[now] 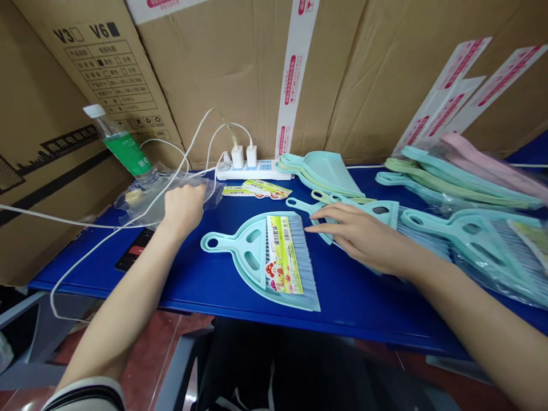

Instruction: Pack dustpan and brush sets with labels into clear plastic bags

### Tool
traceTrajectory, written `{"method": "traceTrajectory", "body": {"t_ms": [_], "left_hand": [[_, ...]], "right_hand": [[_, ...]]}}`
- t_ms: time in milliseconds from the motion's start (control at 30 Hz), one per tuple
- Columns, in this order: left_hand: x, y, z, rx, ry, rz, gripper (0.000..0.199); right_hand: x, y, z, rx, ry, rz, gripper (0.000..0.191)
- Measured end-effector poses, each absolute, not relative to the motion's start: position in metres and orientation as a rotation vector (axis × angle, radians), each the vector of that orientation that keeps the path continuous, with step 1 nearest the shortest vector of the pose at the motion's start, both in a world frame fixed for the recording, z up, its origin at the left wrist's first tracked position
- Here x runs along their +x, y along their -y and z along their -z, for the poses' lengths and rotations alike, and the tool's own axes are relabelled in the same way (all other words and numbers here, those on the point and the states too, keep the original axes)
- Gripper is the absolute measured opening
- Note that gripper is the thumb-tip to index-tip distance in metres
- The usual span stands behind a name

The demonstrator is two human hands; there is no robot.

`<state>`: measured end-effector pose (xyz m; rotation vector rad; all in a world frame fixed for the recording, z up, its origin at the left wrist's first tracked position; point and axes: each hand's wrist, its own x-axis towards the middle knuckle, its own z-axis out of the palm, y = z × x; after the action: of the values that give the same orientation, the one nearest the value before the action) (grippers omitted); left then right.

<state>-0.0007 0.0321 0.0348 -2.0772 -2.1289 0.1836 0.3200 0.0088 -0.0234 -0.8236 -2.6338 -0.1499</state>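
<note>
On the blue table lies a light blue dustpan (248, 257) with a grey-bristled brush on it and a yellow-green label card (282, 257) across the bristles. My left hand (184, 208) is closed on a clear plastic bag (149, 197) at the left. Fingers apart, my right hand (359, 237) is over brushes and handles (387, 212) right of the dustpan, and no object shows gripped in it. Several more label cards (268, 189) lie behind the dustpan. A stack of dustpans (329, 169) stands farther back.
A power strip (261, 171) with plugs and white cables sits against cardboard boxes (244, 68). A tilted bottle (126, 151) and a dark phone (132, 251) are at the left. Bagged dustpan sets (483, 240) and blue, green and pink pans (471, 165) pile at the right.
</note>
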Motion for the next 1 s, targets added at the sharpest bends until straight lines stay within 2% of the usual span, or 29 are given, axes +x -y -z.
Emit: {"method": "traceTrajectory", "body": {"t_ms": [300, 733, 1000], "left_hand": [[0.007, -0.028, -0.03, -2.174, 1.98, -0.424, 0.042], [-0.007, -0.022, -0.042, -2.437, 1.804, -0.479, 0.031], [-0.008, -0.017, -0.05, -2.563, 1.907, -0.478, 0.038]], "right_hand": [[0.319, -0.007, 0.022, -0.812, 2.647, 0.134, 0.048], [0.314, -0.001, 0.016, -0.904, 2.663, 0.069, 0.047], [0.308, 0.004, 0.014, -1.003, 2.582, 0.139, 0.045]]}}
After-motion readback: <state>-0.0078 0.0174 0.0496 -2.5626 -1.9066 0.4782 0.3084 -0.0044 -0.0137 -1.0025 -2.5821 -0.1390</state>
